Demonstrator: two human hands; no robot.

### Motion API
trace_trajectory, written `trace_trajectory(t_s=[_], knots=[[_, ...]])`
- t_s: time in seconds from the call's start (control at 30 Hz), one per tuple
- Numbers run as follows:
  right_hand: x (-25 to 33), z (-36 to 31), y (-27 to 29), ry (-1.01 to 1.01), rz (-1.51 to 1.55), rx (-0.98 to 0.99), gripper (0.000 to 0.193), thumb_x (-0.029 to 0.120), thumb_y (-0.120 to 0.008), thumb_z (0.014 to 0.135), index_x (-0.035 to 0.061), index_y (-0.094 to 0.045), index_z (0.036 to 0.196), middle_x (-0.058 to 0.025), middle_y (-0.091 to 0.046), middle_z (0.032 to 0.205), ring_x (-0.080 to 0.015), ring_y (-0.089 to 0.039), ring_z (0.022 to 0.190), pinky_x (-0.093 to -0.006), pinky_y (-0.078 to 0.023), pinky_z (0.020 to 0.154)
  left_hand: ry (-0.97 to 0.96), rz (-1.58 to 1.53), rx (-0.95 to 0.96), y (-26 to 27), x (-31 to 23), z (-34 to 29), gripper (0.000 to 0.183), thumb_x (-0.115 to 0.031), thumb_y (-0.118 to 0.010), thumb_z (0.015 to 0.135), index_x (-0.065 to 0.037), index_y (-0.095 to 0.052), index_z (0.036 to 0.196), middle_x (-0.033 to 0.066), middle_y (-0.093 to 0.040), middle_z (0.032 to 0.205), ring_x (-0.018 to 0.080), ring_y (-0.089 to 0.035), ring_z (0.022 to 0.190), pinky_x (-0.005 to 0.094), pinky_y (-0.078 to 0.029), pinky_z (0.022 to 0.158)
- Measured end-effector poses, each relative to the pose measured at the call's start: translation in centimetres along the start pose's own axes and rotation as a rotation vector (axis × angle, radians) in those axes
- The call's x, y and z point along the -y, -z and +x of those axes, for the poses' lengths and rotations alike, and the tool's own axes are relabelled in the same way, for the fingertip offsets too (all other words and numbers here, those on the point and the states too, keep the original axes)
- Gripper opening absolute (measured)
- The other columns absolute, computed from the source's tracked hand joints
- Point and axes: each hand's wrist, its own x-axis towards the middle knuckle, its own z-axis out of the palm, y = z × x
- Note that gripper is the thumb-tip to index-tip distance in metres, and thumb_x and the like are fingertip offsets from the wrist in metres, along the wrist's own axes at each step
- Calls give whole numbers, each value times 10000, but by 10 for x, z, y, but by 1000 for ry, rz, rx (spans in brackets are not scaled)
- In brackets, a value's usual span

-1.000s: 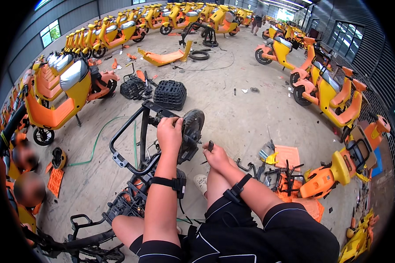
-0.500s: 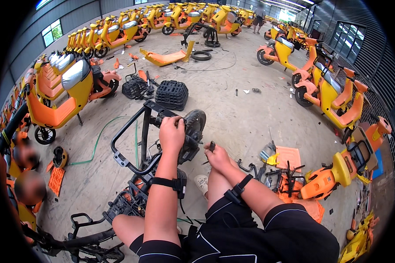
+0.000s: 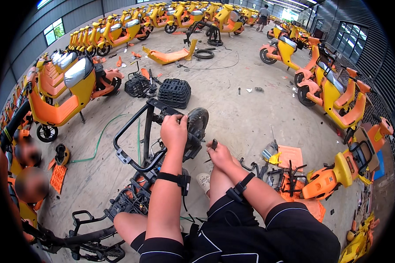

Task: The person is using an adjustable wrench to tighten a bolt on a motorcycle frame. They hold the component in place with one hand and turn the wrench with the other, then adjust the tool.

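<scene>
Black scooter frame with a small wheel lies on the concrete floor at centre — left hand clenched around its top, right hand at four o'clock gripping a dark-handled tool

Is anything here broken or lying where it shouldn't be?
Yes. An orange scooter body panel lies loose on the concrete beside a bare tyre, and small parts are scattered around the stripped black frame.
</scene>
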Motion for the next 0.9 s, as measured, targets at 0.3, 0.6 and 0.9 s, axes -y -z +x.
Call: trace_trajectory(t_s=[0.3,0.6,0.9], knots=[[1,0,0,38,1,-22,222,164,-678,893,49,-714,1080,-159,-751,968,-317,-721,921,-407,-554,829,-59,-121,124,1,11,4,228,-255,-704,929,-64,-765,1038,106,-671,945,301,-675,869,410,-535,789],[3,-1,1,21,-16,-11,213,162,-672,889,72,-699,1080,-172,-744,1022,-367,-708,984,-439,-553,859,-91,-58,85,2,9,2,208,-242,-697,943,-57,-766,1008,120,-675,928,332,-665,895,431,-528,802],[2,0,-3,31,-29,-23,219,147,-677,894,36,-718,1079,-154,-759,973,-293,-734,915,-383,-561,829,-53,18,-8,-5,7,0,256,-299,-753,906,-51,-765,969,107,-671,897,300,-660,833,417,-525,753]])
